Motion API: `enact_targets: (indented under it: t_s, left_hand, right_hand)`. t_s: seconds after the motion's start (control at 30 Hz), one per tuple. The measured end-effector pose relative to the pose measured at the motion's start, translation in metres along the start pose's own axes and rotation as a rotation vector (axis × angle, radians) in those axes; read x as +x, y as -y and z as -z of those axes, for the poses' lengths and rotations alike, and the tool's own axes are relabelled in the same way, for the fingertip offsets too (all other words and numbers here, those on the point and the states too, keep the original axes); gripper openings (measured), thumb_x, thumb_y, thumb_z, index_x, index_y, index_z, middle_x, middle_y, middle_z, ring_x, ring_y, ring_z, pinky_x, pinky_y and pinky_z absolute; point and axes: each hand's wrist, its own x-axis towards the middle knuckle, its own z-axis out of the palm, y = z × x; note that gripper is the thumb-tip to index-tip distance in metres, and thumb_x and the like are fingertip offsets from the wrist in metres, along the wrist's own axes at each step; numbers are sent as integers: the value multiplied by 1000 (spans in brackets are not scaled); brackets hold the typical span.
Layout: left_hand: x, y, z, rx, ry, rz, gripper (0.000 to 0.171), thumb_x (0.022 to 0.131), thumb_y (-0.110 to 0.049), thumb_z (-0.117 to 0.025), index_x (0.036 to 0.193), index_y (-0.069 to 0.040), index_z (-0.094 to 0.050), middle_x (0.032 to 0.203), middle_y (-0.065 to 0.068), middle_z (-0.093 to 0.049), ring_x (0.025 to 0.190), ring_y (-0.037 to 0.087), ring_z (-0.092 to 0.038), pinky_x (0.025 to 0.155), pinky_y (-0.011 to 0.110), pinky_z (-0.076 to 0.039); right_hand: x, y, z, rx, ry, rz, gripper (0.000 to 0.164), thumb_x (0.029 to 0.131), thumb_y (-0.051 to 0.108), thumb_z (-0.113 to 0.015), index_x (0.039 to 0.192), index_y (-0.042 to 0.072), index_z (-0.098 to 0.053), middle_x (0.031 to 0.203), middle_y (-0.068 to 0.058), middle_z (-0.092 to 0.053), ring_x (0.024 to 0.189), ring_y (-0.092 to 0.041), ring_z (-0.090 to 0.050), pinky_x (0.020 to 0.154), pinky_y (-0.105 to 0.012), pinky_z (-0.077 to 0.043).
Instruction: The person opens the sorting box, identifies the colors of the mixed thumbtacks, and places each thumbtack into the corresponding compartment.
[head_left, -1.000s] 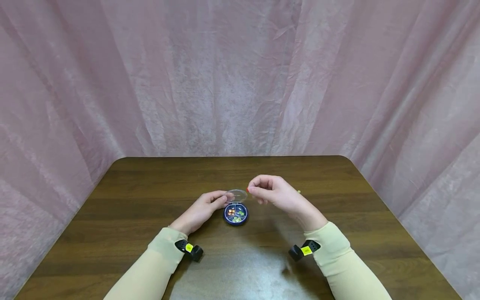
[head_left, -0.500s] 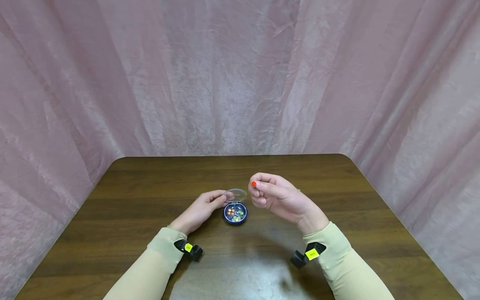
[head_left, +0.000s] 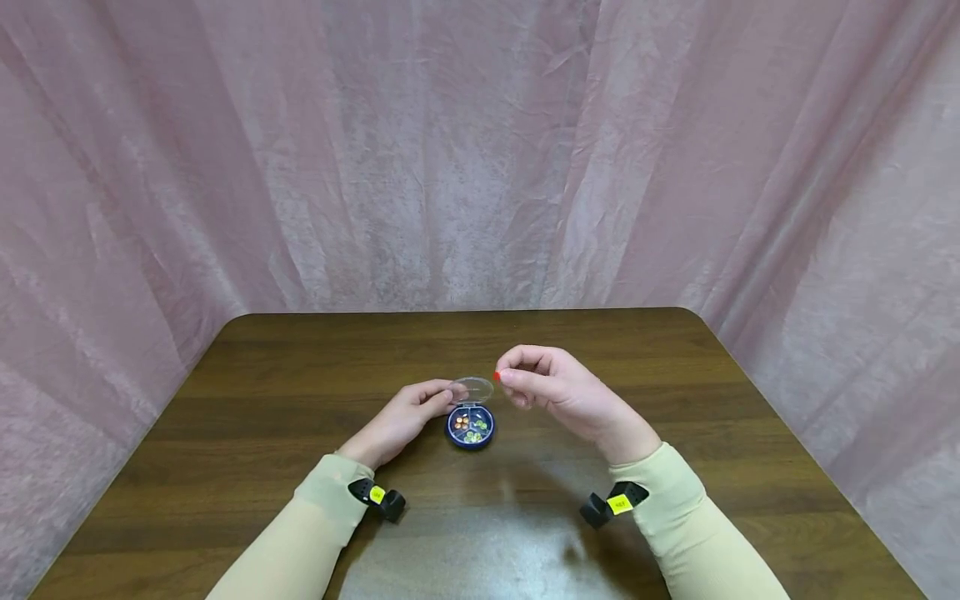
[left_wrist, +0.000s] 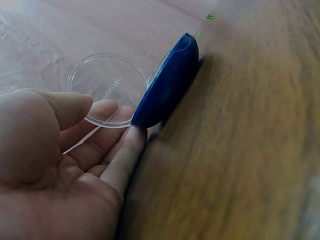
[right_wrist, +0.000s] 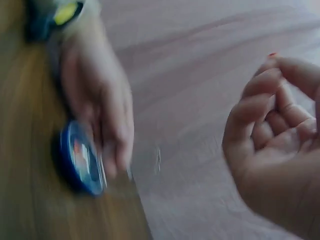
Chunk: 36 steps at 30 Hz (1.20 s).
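A small round blue pill case [head_left: 470, 427] stands on the table with its clear lid [head_left: 473, 389] raised. Dividers split its inside; orange pieces lie in the left compartment, green ones at the right and front. My left hand [head_left: 406, 417] holds the lid's left side, its thumb in front and fingers behind, one fingertip touching the case in the left wrist view. Thumb and index finger of my right hand [head_left: 564, 397] pinch a tiny red round piece [head_left: 497, 377], pill- or bead-like, just right of the lid and above the table. The remaining right fingers are curled.
The brown wooden table [head_left: 337, 350] ends at a far edge before a pink curtain [head_left: 480, 167]. A small green shiny piece [left_wrist: 209, 16] shows beyond the case in the left wrist view. Both wrists wear black straps with cameras.
My right hand turned to bring the red piece into fuller view, then turned back beside the lid, still pinching it. The left hand and case have stayed in place.
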Motion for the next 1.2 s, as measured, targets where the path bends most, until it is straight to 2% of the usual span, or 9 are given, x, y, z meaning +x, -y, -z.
enact_targets:
  t_s: [0.1, 0.2, 0.27, 0.37, 0.57, 0.97, 1.2]
  left_hand:
    - [0, 0, 0, 4, 5, 3, 36, 105, -31, -51, 131, -10, -64, 132, 4, -63, 127, 18, -55, 104, 32, -44]
    - [0, 1, 1, 21, 5, 5, 35, 105, -31, -52, 132, -12, -64, 132, 2, -63, 127, 18, -55, 105, 33, -43]
    - [0, 0, 1, 39, 2, 7, 35, 104, -32, -53, 131, -14, -65, 131, 0, -63, 126, 16, -56, 105, 33, -42]
    - [0, 1, 1, 48, 1, 8, 34, 104, -33, -53, 131, -16, -65, 131, -1, -64, 126, 15, -56, 105, 33, -42]
    - [-1, 1, -1, 13, 8, 10, 37, 103, -34, -54, 133, -14, -64, 132, 0, -63, 127, 16, -56, 105, 32, -42]
    - [-2, 0, 0, 23, 3, 11, 38, 105, -32, -51, 135, -12, -62, 133, 0, -63, 125, 16, -57, 104, 32, -44]
    - [-1, 3, -2, 5, 9, -3, 36, 105, -29, -51, 134, -12, -63, 134, 1, -61, 124, 15, -58, 101, 30, -46]
  right_hand:
    - [4, -9, 0, -450, -101, -26, 11, 96, 29, -67, 97, 18, -69, 79, -1, -60, 71, -13, -54, 63, -29, -45]
    - [8, -20, -3, -863, -170, -33, 6, 94, 34, -68, 91, 28, -69, 81, 13, -63, 73, -6, -57, 65, -26, -48]
    - [11, -27, -5, -1055, -187, -25, 5, 92, 33, -69, 89, 30, -68, 79, 18, -60, 71, -3, -55, 64, -25, -47]
    - [15, -36, -9, -1232, -180, -12, 4, 90, 31, -71, 86, 31, -69, 76, 21, -56, 68, -1, -53, 61, -24, -45]
    - [20, -45, -14, -1367, -159, -15, 6, 87, 29, -72, 83, 30, -69, 73, 20, -55, 65, -2, -53, 57, -26, -44]
    - [25, -60, -27, -1367, -117, 30, 6, 88, 25, -71, 83, 28, -70, 76, 18, -58, 67, -2, -54, 57, -26, -45]
    - [31, -67, -36, -1426, -123, 46, 10, 86, 24, -70, 79, 30, -71, 74, 17, -57, 65, -5, -55, 55, -29, -45]
